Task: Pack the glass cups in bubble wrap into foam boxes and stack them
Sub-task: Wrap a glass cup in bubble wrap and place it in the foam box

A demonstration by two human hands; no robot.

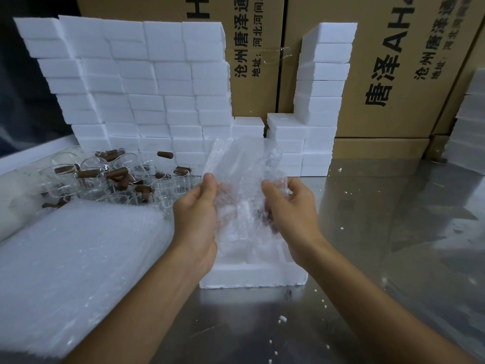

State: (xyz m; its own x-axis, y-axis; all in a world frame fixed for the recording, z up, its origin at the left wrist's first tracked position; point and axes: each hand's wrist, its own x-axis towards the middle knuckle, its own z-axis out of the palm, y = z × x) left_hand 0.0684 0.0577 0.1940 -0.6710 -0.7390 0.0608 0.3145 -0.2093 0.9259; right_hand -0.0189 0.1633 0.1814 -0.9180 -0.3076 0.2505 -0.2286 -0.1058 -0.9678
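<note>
Clear, dimpled bubble-wrap sheet (242, 179), limp and translucent, held up between both hands above an open white foam box (252, 274). Sheet's long axis runs roughly vertical, top edge rising toward the foam wall behind, lower part hanging into the box opening. A glass cup seems to lie inside the wrap; its outline is too blurred to confirm, and its orientation cannot be told.

Left hand (195, 219): fingers curled behind the sheet's left edge, thumb on the near side, pinching it. Right hand (291, 214): fingers curled into the right edge, gripping the wrap.

Foam box: matte, granular expanded foam, rectangular, thick walls, sitting on a reflective brushed-metal table (380, 245) dotted with white foam crumbs. Its interior is mostly hidden by the wrap and hands; contents cannot be told.

Left foreground: thick stack of flat, frosted bubble-wrap sheets (78, 271), rectangular, lying flat.

Behind it: loose pile of clear cylindrical glass cups (118, 179) with brown, stubby cylindrical handles, lying at mixed angles.

Rear: closed white foam boxes stacked brick-fashion as a wall (136, 95), plus a narrower column (322, 88) to the right. Brown printed cardboard cartons (393, 74) stand behind both.
</note>
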